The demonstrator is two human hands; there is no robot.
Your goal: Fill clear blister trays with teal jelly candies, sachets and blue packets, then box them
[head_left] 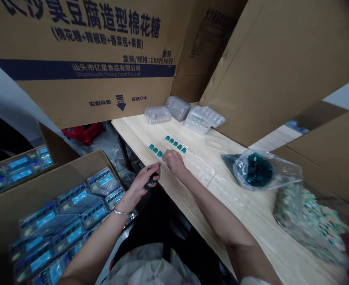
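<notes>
A clear plastic tray point(178, 139) lies on the wooden table, with rows of small teal pieces point(155, 150) sitting in its pockets. Over the near end of the tray, my right hand point(174, 161) is closed with its fingertips pressed down; whatever they pinch is hidden. My left hand point(144, 178), palm turned up, curls around several dark teal pieces point(152, 180) just off the table's front edge. More clear trays point(198, 166) lie flat to the right of my right hand.
Stacked clear trays point(178, 107) stand at the back against a large carton point(109, 91). A plastic bag of teal pieces point(259, 170) rests at the right, beside a bag of pale pieces point(317, 217). At lower left, an open carton point(52, 180) holds packed trays point(73, 198).
</notes>
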